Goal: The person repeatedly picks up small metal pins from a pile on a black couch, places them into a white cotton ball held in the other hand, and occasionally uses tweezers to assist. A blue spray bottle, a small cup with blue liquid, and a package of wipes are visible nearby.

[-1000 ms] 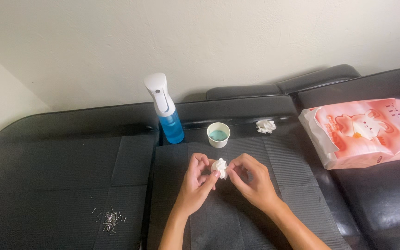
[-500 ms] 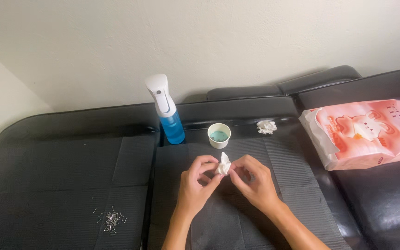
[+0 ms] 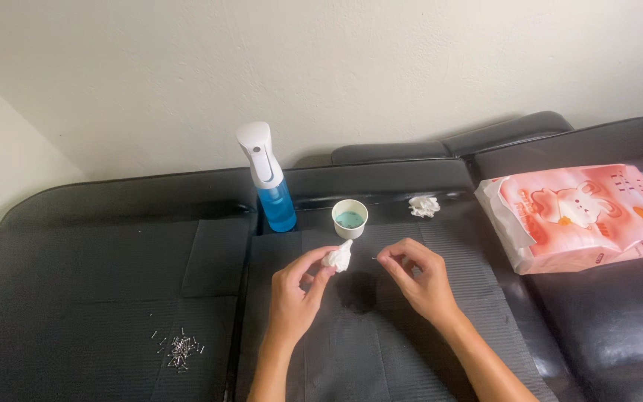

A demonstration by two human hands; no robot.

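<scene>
Left hand [image 3: 295, 294] pinching white wad [image 3: 338, 257], right hand [image 3: 418, 279] pinching thin pin [image 3: 376, 258] lying level, tip toward wad, just apart.

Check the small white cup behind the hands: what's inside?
The small white cup holds a teal-blue liquid, its surface visible through the open top. How deep the liquid goes and whether anything lies beneath it cannot be seen, since the cup's wall and the liquid hide it.

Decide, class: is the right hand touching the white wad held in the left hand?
Apart. The head view shows dark mat between the right hand, which pinches a thin pin, and the white wad gripped by the left hand.
</scene>
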